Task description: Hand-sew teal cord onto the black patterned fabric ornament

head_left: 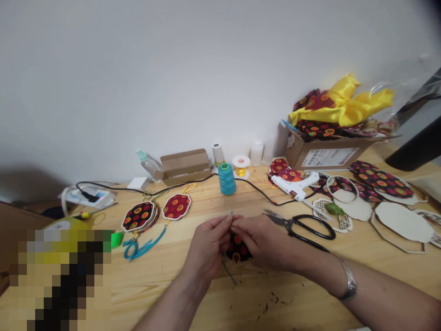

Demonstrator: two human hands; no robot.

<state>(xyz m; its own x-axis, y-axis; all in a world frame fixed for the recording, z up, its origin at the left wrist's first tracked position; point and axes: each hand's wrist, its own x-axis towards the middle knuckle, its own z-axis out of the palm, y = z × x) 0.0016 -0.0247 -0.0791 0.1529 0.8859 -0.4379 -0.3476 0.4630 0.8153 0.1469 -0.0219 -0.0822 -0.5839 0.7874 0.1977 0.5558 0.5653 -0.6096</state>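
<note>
My left hand (211,243) and my right hand (263,241) meet at the middle of the table, both closed in a pinch with fingertips together. Between them is a thin grey-blue strand of thread (229,273); its tip pokes up above the fingers and its tail hangs below my left hand. Beneath my fingers lies a black fabric piece with red and orange flowers (239,252), partly covered by my right hand. A teal thread cone (227,179) stands just beyond my hands. Black-handled scissors (299,226) lie open beside my right hand.
Finished fabric ornaments (177,206) with teal tails sit at left. A white glue gun (292,185), wooden frames (401,220) and fabric pieces spread at right. Behind them stands a cardboard box (324,154) of fabric. A black cable (255,186) crosses behind the cone.
</note>
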